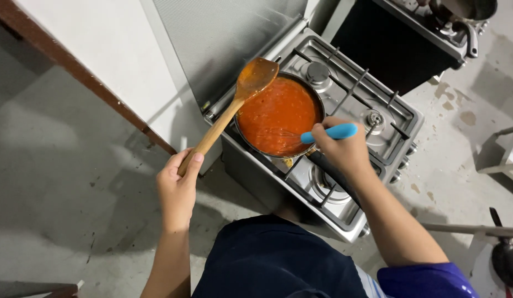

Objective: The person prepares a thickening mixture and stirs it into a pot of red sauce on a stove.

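Two hands are busy, I see. My left hand (177, 187) grips a wooden spoon (234, 105) held above the pan (278, 116) of red sauce. My right hand (344, 152) squeezes a blue-handled whisk (322, 134) dipped in it, on the stove (355, 99).

The whisk (292, 135) is a thin blur of wires in the red sauce (278, 113), and the right hand (344, 152) covers most of its blue handle. The pan's dark handle (333, 174) disappears under that hand's wrist. At the top right edge a metal pot (468, 11) is cut off, and at the right edge a dark pan (507, 259) shows only in part.
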